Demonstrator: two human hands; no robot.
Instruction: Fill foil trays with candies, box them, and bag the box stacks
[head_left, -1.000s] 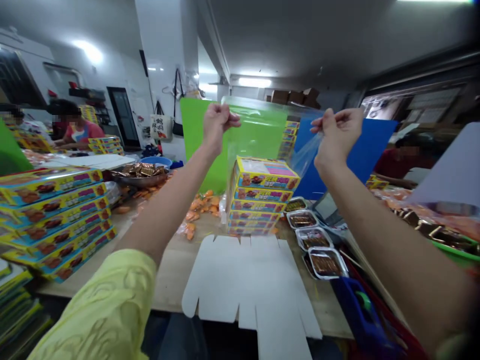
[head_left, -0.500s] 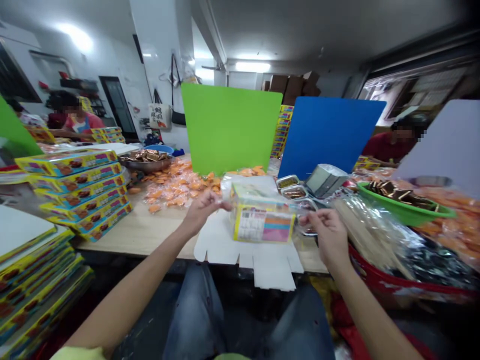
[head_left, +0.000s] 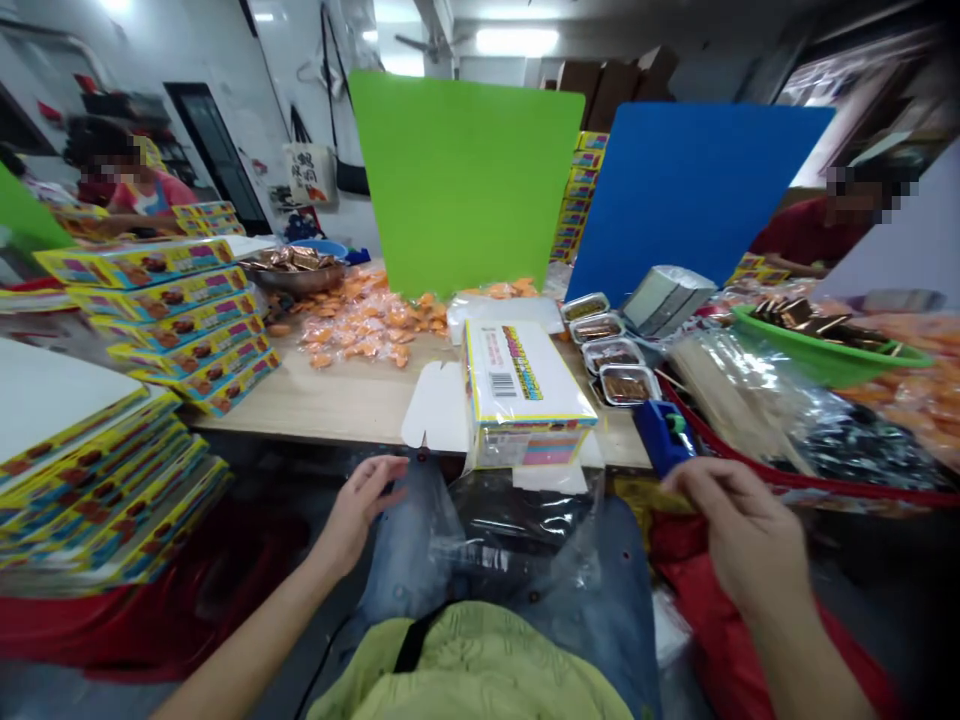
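A bundle of yellow boxes (head_left: 525,395) lies on its side at the near table edge, inside a clear plastic bag (head_left: 517,530) whose loose open end hangs down over my lap. My left hand (head_left: 364,505) hovers just left of that loose plastic, fingers spread and holding nothing. My right hand (head_left: 739,530) is lower right, fingers curled together just below a blue tape dispenser (head_left: 664,435); what they pinch, if anything, is hidden.
Stacks of yellow boxes (head_left: 172,320) fill the left. Green board (head_left: 465,180) and blue board (head_left: 690,190) stand behind. Foil trays (head_left: 615,360), orange packets (head_left: 360,325), a flat white carton (head_left: 439,405) and a green bowl (head_left: 825,360) crowd the table. Other people sit far left and right.
Both hands came down from holding the bag high over the upright stack. The bagged boxes now lie tipped at the table edge, and the hands have dropped to my lap.
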